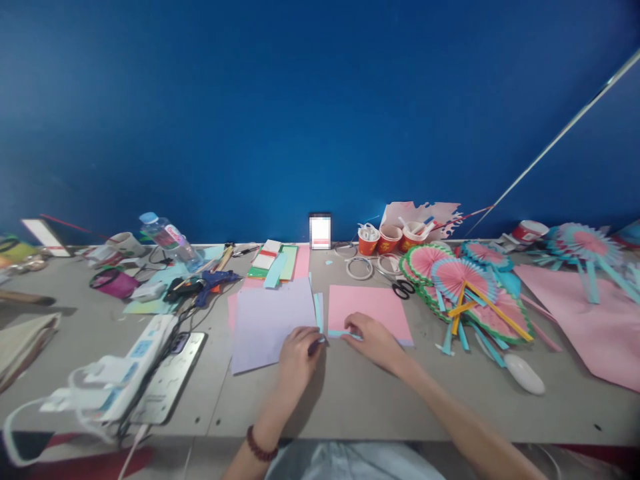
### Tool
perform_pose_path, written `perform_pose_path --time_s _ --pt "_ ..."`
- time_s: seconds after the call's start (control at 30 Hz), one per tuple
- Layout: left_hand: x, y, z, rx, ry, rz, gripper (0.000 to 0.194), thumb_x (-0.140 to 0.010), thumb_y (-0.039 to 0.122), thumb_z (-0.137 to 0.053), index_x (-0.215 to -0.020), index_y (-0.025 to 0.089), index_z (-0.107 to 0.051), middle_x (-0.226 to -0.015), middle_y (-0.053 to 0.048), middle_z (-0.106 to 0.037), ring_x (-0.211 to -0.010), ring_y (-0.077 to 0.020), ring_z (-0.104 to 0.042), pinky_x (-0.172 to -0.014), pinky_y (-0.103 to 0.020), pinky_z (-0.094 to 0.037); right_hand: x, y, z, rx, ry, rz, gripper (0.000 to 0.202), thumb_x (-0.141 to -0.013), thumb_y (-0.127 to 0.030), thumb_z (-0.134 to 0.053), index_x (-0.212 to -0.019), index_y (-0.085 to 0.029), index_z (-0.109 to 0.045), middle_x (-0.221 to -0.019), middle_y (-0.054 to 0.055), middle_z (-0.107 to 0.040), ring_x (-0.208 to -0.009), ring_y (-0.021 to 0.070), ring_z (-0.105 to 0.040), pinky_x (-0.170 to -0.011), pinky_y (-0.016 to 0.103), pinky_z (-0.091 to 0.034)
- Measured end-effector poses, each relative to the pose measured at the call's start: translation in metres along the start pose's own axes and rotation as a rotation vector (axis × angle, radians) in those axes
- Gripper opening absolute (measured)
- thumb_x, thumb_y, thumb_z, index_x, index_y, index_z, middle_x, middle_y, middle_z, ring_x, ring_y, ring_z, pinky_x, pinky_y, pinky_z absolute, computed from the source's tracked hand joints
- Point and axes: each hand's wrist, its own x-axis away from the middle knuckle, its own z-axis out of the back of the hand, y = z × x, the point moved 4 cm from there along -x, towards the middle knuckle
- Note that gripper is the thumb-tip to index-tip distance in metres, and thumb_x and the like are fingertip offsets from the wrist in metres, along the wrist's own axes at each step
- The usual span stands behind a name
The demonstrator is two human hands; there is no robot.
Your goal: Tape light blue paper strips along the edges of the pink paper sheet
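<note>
My left hand (302,345) is closed at the right edge of a purple paper sheet (273,320), its fingers curled round something small and dark that I cannot make out. My right hand (364,332) rests on a pink paper sheet (370,303), fingers bent and pressed at a light blue paper strip (340,333) along the sheet's front edge. Between the two sheets, more light blue strips (319,308) lie near my left hand. Pink paper shows from under the purple sheet.
To the right are black scissors (403,289), folded paper fans (464,280), red cups (390,239) and a white mouse (524,374). To the left lie a phone (170,380), a power strip (143,363), a blue glue gun (213,285) and a bottle (173,239).
</note>
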Motion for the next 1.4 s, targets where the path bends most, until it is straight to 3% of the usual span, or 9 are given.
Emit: perform_pose_path --time_s 0.2,0.43,0.6,0.7,0.8,0.87,1.0,1.17,1.4 --pt "-0.001 -0.001 -0.001 -0.051 0.003 -0.003 0.017 -0.082 0.018 -0.053 -0.091 0.02 -0.067 -0.097 -0.006 -0.069 -0.091 -0.0224 -0.061 -0.079 -0.038 -0.05 -0.023 -0.03 -0.028 -0.024 -0.097 0.133 0.013 -0.08 -0.029 -0.063 -0.089 -0.02 -0.064 -0.089 0.003 -0.065 -0.088 0.0174 -0.059 -0.076 0.027 -0.042" --pt "0.0 0.0 0.001 -0.04 0.011 0.004 0.023 -0.083 0.021 -0.053 -0.103 0.02 -0.064 -0.1 -0.007 -0.068 -0.093 -0.0234 -0.06 -0.081 -0.039 -0.049 -0.034 -0.027 -0.032 -0.131 -0.021 0.126 0.008 -0.081 -0.017 -0.057 -0.079 -0.019 -0.065 -0.081 0.002 -0.066 -0.078 0.0147 -0.058 -0.072 0.026 -0.043" --pt "0.003 -0.002 0.0 0.012 0.013 0.027 0.023 -0.088 0.029 -0.049 -0.104 0.02 -0.063 -0.1 -0.008 -0.068 -0.094 -0.0239 -0.06 -0.082 -0.039 -0.048 -0.041 -0.014 -0.012 -0.486 0.108 -0.054 0.005 -0.078 -0.021 -0.055 -0.076 -0.018 -0.058 -0.067 -0.001 -0.061 -0.061 0.0116 -0.056 -0.057 0.022 -0.044" --pt "0.001 -0.003 0.007 0.17 0.057 0.117 0.031 -0.087 0.035 -0.052 -0.114 0.02 -0.058 -0.108 -0.01 -0.066 -0.1 -0.0238 -0.06 -0.086 -0.04 -0.048 -0.046 -0.012 0.005 -0.697 0.07 -0.168 0.011 -0.077 -0.029 -0.055 -0.076 -0.019 -0.054 -0.061 -0.003 -0.059 -0.052 0.0108 -0.054 -0.049 0.021 -0.042" --pt "-0.014 0.002 0.024 0.376 0.112 0.239 0.043 -0.083 0.039 -0.056 -0.121 0.02 -0.054 -0.115 -0.011 -0.064 -0.102 -0.0221 -0.059 -0.085 -0.036 -0.048 -0.05 -0.025 0.025 -0.749 -0.01 -0.094 0.014 -0.075 -0.031 -0.059 -0.073 -0.018 -0.055 -0.062 -0.001 -0.061 -0.057 0.0115 -0.058 -0.055 0.023 -0.044" --pt "-0.031 0.013 0.034 0.472 0.059 0.242 0.035 -0.081 0.039 -0.058 -0.11 0.02 -0.061 -0.109 -0.008 -0.066 -0.097 -0.0208 -0.06 -0.082 -0.033 -0.047 -0.054 -0.037 0.037 -0.74 -0.057 -0.028 0.014 -0.075 -0.031 -0.06 -0.076 -0.017 -0.058 -0.066 0.0 -0.064 -0.062 0.0121 -0.059 -0.061 0.024 -0.045" --pt "-0.065 0.026 0.043 0.658 -0.082 0.342 0.032 -0.078 0.044 -0.06 -0.071 0.014 -0.067 -0.064 -0.002 -0.063 -0.062 -0.0142 -0.056 -0.058 -0.024 -0.041 -0.063 -0.048 0.059 -0.604 0.021 0.052 0.015 -0.079 -0.031 -0.056 -0.08 -0.017 -0.061 -0.072 0.002 -0.067 -0.065 0.0138 -0.06 -0.062 0.025 -0.045" --pt "-0.094 0.028 0.041 0.819 -0.042 0.362 0.037 -0.078 0.048 -0.059 -0.073 0.013 -0.071 -0.066 -0.004 -0.065 -0.058 -0.0123 -0.051 -0.06 -0.025 -0.04 -0.074 -0.005 0.083 -0.093 0.245 0.037 0.02 -0.084 -0.02 -0.048 -0.094 -0.018 -0.065 -0.095 0.006 -0.069 -0.085 0.0185 -0.062 -0.078 0.028 -0.044" --pt "-0.135 0.04 0.039 0.876 -0.03 0.289 0.04 -0.079 0.051 -0.058 -0.087 0.015 -0.074 -0.075 -0.007 -0.069 -0.063 -0.0143 -0.054 -0.062 -0.026 -0.043 -0.094 0.078 0.067 0.269 0.155 -0.152 0.037 -0.077 -0.003 -0.046 -0.106 -0.014 -0.065 -0.115 0.012 -0.062 -0.107 0.0204 -0.055 -0.089 0.026 -0.039"
